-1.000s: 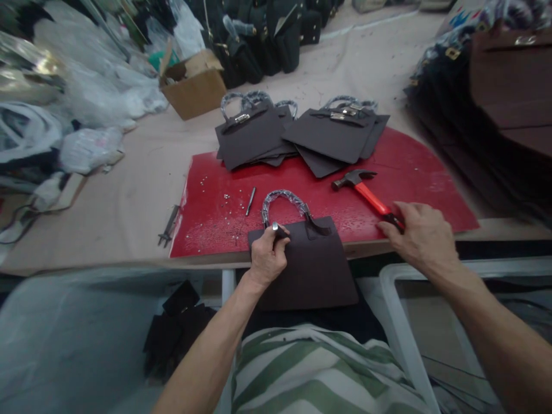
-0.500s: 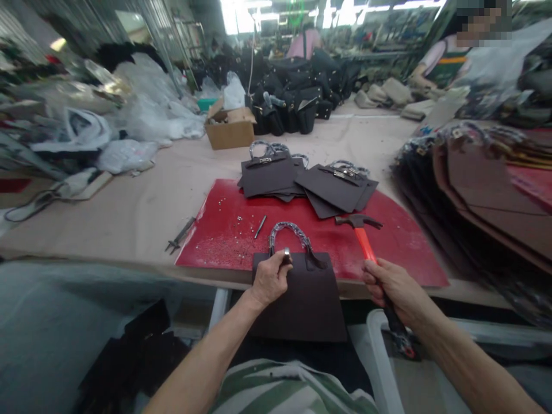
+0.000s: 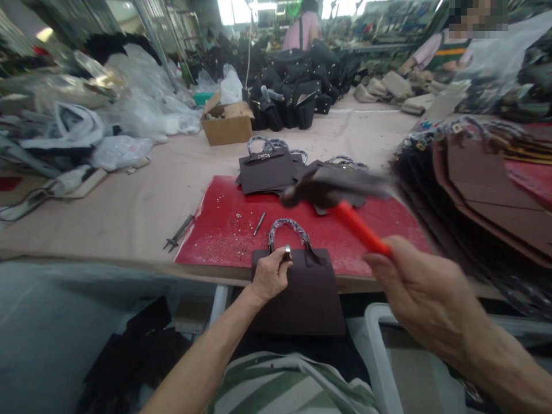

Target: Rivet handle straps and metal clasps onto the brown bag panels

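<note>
My left hand point(image 3: 271, 276) is closed round a short metal punch point(image 3: 287, 250), of which only the shiny top shows; it stands over the upper edge of a dark brown bag panel point(image 3: 308, 305). A plastic-wrapped handle point(image 3: 288, 223) loops up from that panel, which overhangs the table's front edge. Raised at the right, my right hand point(image 3: 414, 282) grips a claw hammer point(image 3: 362, 227) by its orange handle. The hammer's head is smeared by motion and hides part of the panels behind it. The lower end of the punch is hidden by my fingers.
A red mat point(image 3: 207, 230) carries tiny studs and a thin metal rod point(image 3: 259, 223). Beyond lie stacked brown panels point(image 3: 267, 172) with handles. A dark metal tool point(image 3: 178, 233) rests left of the mat, a cardboard box point(image 3: 227, 126) behind. More brown pieces point(image 3: 483, 172) are piled right; two people work farther back.
My right hand has lifted the hammer up towards the camera, its head swinging leftward above the mat. My left hand stays in place with the punch on the panel.
</note>
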Demonstrator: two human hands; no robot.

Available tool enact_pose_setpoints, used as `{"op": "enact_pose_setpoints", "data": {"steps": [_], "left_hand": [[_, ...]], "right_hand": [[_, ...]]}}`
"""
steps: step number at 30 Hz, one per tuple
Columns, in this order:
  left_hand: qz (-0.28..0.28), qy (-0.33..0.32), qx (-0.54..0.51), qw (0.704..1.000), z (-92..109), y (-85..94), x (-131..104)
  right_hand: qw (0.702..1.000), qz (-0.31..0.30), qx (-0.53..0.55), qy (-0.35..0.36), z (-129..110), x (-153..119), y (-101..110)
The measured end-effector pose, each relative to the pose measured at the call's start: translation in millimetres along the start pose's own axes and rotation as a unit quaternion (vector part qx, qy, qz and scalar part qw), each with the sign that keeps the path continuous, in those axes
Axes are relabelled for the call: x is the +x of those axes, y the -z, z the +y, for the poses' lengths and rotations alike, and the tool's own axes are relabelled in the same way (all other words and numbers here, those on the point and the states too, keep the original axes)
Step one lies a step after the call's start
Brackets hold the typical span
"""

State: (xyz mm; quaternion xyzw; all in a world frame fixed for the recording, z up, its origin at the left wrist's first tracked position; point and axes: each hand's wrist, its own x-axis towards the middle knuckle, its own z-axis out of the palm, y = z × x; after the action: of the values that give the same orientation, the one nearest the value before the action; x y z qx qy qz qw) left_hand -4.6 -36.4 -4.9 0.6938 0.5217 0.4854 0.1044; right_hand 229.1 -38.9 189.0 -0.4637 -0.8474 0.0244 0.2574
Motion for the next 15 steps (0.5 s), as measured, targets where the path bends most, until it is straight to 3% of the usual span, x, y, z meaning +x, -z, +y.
{"op": "enact_pose_setpoints", "data": {"steps": [2, 3, 7, 11, 15], "left_hand": [[-0.001, -0.003, -0.002, 1.000, 0, 0.6, 0], [-0.003, -0.004, -0.004, 1.000, 0, 0.9, 1], [-0.009, 0.003, -0.004, 1.000, 1, 2.1, 1], [-0.010, 0.006, -0.007, 1.000, 1, 3.3, 1], [-0.018, 0.024, -0.034, 0.999, 2, 5.4, 1]], "right_hand": [[0.998, 0.048, 0.023, -0.033, -1, -3, 0], [0.999, 0.030, 0.026, -0.034, 1, -6, -3], [0.985, -0.162, 0.024, -0.046, 22, -19, -19], [0.965, -0.170, 0.101, -0.171, 53, -19, -30], [0.901, -0.235, 0.168, -0.324, 92, -15, -60]]}}
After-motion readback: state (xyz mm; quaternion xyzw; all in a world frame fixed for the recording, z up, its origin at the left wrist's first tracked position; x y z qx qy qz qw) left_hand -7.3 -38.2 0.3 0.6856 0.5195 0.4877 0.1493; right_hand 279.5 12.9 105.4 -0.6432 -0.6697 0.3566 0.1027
